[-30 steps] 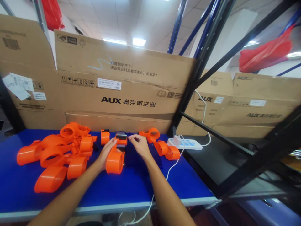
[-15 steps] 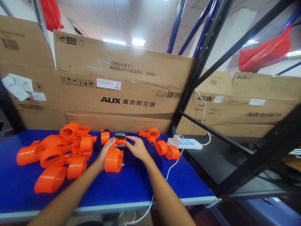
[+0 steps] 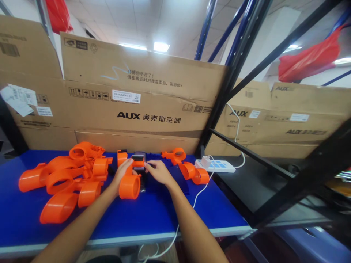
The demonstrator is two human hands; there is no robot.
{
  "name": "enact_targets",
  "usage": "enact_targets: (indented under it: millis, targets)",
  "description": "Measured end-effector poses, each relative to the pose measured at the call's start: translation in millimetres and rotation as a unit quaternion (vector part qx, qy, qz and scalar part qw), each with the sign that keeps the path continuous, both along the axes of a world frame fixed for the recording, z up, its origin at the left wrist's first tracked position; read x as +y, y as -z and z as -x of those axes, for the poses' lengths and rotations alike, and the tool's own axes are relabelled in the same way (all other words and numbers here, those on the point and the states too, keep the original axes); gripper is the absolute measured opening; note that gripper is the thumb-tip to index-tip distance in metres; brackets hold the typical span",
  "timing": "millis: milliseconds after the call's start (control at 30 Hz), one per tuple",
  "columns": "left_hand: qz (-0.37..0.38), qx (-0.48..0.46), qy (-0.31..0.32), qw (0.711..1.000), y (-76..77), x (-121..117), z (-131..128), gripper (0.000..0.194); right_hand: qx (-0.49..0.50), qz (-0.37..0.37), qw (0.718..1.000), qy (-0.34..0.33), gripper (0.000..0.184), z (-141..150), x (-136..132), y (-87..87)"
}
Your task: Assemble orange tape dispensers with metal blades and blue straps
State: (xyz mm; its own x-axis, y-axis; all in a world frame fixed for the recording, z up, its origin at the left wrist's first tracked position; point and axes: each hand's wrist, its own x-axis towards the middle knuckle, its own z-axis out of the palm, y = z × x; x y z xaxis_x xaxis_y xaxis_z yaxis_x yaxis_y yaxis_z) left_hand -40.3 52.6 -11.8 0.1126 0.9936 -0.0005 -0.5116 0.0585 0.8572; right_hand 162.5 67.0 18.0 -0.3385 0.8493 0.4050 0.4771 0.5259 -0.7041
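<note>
My left hand (image 3: 123, 174) is closed around an orange plastic tape dispenser (image 3: 129, 187), its round ring hanging toward me. A dark strip (image 3: 138, 158) shows at the dispenser's upper end. My right hand (image 3: 158, 171) is closed, with thumb and fingertips against the right side of that end; some of its fingers are hidden. Behind my hands, a grey and black item (image 3: 140, 154) is partly covered. Another orange dispenser (image 3: 122, 157) with a dark tip stands just left of it.
Several orange dispensers (image 3: 61, 180) lie piled on the blue tabletop (image 3: 126, 221) at left. More orange pieces (image 3: 188, 170) sit at right, beside a white power strip (image 3: 215, 165) whose cable crosses the table's front edge. Cardboard (image 3: 148, 96) walls the back; a black rack post (image 3: 219, 106) rises at right.
The held dispenser has shifted slightly left and turned a little, showing more of its ring opening. My right hand has followed slightly left, still at its upper end.
</note>
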Motion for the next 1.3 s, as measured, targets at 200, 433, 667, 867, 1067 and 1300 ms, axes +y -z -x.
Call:
enact_targets:
  millis: [200,433,667,867,1067,1300]
  targets:
    - [0.007,0.027,-0.017,0.999,-0.1,-4,-2,0.046,0.055,-0.023,0.996,0.065,0.052,-4,7,1.4]
    - [-0.006,0.012,-0.053,0.999,-7.1,-10,-7,0.047,0.110,-0.022,0.993,0.029,0.046,6,1,3.2]
    - [-0.021,-0.008,-0.075,0.997,-10.3,-10,-9,0.051,0.104,-0.061,0.993,-0.003,0.049,12,-4,1.9]
    - [-0.021,-0.021,-0.092,0.995,-8.2,-6,-8,0.050,0.111,-0.068,0.991,0.014,0.045,12,1,5.6]
    - [-0.025,-0.023,-0.094,0.995,-7.3,-6,-5,0.055,0.228,0.021,0.973,-0.024,0.044,20,4,17.4]
    - [-0.033,0.003,-0.079,0.996,-1.9,-5,-7,0.058,0.268,0.078,0.959,-0.056,0.030,23,6,20.9]
